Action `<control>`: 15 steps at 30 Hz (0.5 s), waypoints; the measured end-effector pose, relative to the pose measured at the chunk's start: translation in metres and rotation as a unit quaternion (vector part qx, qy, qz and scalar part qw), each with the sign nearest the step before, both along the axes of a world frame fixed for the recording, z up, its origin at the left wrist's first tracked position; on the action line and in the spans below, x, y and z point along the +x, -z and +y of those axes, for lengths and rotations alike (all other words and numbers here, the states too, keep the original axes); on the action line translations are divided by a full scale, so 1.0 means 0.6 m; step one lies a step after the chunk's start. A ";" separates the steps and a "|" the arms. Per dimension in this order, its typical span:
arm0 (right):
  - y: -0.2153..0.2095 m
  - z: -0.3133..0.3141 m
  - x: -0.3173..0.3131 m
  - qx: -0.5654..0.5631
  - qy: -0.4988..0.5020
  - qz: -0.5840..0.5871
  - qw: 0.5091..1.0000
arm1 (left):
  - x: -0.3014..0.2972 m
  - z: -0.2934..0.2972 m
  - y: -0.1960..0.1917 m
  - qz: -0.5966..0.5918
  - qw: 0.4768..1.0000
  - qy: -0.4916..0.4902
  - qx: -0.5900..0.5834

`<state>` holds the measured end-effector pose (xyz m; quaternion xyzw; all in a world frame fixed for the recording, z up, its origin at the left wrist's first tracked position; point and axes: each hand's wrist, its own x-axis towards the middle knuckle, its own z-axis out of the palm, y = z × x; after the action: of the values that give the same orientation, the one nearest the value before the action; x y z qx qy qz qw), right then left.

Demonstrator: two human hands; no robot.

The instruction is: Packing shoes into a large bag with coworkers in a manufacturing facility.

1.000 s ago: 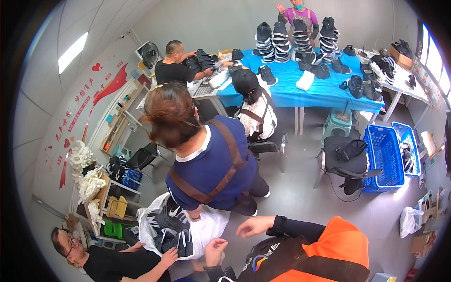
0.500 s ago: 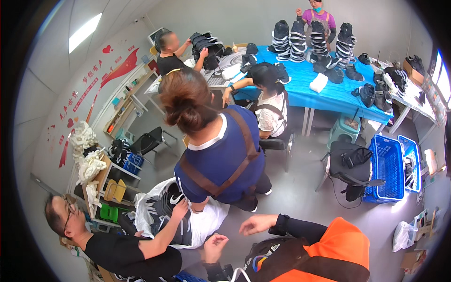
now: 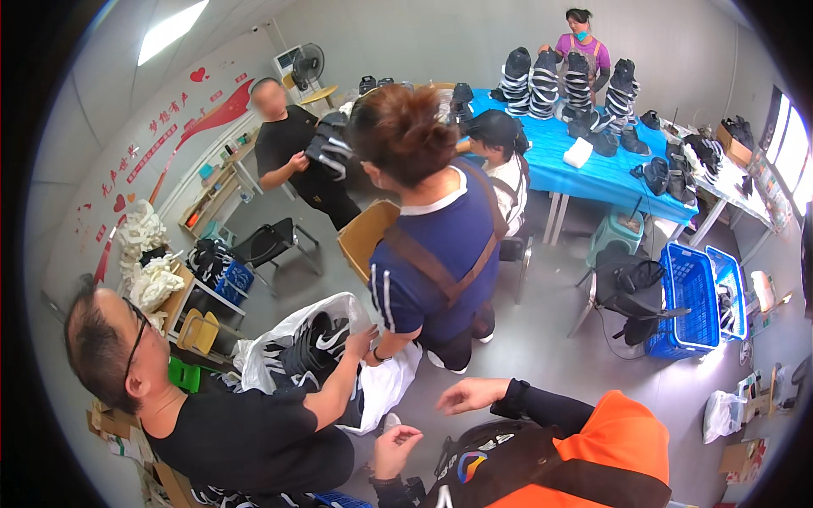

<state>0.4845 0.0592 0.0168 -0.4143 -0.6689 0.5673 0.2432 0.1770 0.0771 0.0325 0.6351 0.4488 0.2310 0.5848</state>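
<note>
My left hand (image 3: 398, 450) is low in the middle, fingers loosely curled with a gap near the thumb, and nothing shows in it. My right hand (image 3: 472, 395) hangs a little farther out to the right, fingers loosely stretched leftward and also bare. The two hands are apart and touch nothing I can see. Nearest to them is a white sack (image 3: 394, 372) holding several black-and-white shoes (image 3: 313, 347). A person in black (image 3: 246, 440) and a person in blue (image 3: 440, 245) each have a hand at the sack's edge.
A blue-covered table (image 3: 550, 165) bears tall stacks of shoes (image 3: 577, 80). Blue baskets (image 3: 684, 296) and a black chair (image 3: 622, 292) stand at right. Another black chair (image 3: 271, 245) and a shelf stand at left. A cardboard box (image 3: 370, 237) is beside the person in blue.
The far-left person in black now stands clear of the table with a bundle of shoes. The person in blue has shifted right, and the near-left person has moved closer. My hands keep nearly the same pose.
</note>
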 end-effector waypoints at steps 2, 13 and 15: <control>-0.007 0.000 -0.036 -0.006 -0.005 -0.010 1.000 | -0.031 -0.002 0.002 0.010 1.000 0.012 -0.017; -0.021 0.017 -0.108 -0.043 0.031 0.009 0.999 | -0.089 0.035 -0.014 0.065 0.995 0.057 0.058; -0.020 0.028 -0.113 -0.060 0.022 0.045 0.997 | -0.092 0.035 -0.006 0.034 0.998 0.035 0.033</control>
<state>0.4167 0.0762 0.0287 -0.4167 -0.6129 0.6187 0.2607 0.1217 0.0981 0.0363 0.6765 0.4382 0.2038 0.5557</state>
